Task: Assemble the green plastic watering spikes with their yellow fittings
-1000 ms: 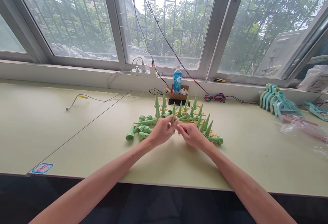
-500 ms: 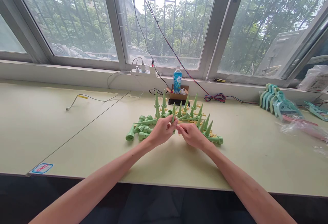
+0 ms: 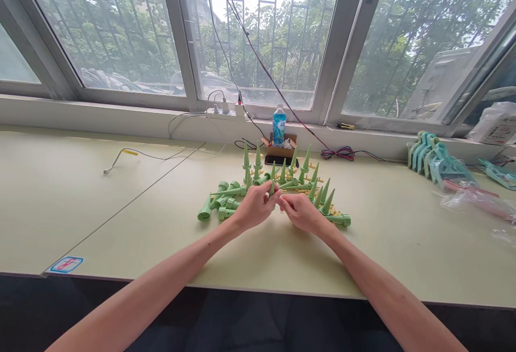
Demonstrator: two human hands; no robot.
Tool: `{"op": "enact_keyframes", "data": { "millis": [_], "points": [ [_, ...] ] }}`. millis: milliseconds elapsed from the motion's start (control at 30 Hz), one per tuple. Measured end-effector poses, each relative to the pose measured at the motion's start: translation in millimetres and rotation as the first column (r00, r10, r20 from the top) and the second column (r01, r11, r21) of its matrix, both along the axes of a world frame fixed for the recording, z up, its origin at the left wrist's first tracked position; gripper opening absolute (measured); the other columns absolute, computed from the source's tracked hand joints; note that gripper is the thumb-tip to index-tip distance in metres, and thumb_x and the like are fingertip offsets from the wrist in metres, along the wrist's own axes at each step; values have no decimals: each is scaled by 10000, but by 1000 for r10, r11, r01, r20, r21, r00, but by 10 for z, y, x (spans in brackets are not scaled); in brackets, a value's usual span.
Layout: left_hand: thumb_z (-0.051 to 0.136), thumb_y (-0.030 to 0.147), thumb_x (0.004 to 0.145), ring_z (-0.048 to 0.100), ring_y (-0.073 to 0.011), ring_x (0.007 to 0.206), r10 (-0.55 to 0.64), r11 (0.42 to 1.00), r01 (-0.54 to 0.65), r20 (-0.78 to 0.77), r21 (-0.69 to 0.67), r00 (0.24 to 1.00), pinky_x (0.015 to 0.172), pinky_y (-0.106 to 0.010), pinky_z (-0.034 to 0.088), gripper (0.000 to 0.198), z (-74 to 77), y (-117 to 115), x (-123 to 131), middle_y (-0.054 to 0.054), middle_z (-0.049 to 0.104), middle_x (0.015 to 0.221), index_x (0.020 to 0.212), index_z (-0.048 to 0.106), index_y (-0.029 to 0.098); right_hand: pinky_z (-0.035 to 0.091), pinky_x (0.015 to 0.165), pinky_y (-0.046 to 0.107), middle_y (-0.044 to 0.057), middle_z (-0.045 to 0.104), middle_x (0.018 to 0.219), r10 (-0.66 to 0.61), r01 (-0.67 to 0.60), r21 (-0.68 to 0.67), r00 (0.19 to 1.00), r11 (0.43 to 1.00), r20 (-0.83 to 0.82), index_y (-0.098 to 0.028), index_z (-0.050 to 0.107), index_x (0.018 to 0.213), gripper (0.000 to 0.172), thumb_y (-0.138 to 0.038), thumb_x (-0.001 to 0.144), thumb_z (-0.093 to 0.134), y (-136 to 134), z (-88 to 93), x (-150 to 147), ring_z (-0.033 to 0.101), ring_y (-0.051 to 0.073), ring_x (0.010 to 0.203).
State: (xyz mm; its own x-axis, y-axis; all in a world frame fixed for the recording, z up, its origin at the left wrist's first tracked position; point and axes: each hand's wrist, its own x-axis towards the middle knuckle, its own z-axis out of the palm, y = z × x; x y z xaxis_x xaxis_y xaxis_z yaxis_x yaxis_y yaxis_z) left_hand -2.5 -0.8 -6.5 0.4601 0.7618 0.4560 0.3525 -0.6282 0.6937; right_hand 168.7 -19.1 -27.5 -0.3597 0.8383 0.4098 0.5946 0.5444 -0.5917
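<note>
My left hand (image 3: 255, 208) and my right hand (image 3: 301, 212) meet over the middle of the pale green table (image 3: 121, 217). The left fingers are curled round a green cone-shaped spike (image 3: 272, 186) that points upward. My right fingers pinch at its lower end; what they hold there is hidden. Behind the hands, several green cone spikes (image 3: 258, 163) stand upright among small yellow parts (image 3: 334, 211). More green spikes (image 3: 220, 201) lie on their sides to the left of my left hand.
A blue-labelled water bottle (image 3: 279, 124) stands in a small cardboard box (image 3: 282, 150) by the window sill. Red and black wires (image 3: 337, 153) and a white cable (image 3: 133, 154) run along the back. Teal plastic pieces (image 3: 433, 162) and plastic bags (image 3: 479, 197) lie at the right.
</note>
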Motion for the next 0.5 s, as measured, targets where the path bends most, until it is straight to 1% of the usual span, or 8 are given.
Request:
{"op": "enact_keyframes", "data": {
  "millis": [300,500],
  "points": [
    [476,334,907,343,-52,428,3,1000,-3,-9,-7,1000,456,-197,304,190,0,-6,-1,26,612,662,813,519,174,288,523,237,-22,484,547,2,-2,-9,1000,1000,-3,-182,474,606,407,-327,972,367,-7,17,-5,398,100,502],
    [474,323,904,326,-59,425,21,1000,-20,-39,20,999,455,-203,278,183,22,-22,0,55,507,570,798,515,179,294,531,236,-27,468,548,2,-2,-6,1000,1000,8,-183,477,612,412,-339,975,359,-4,10,0,388,100,506]
  ]
}}
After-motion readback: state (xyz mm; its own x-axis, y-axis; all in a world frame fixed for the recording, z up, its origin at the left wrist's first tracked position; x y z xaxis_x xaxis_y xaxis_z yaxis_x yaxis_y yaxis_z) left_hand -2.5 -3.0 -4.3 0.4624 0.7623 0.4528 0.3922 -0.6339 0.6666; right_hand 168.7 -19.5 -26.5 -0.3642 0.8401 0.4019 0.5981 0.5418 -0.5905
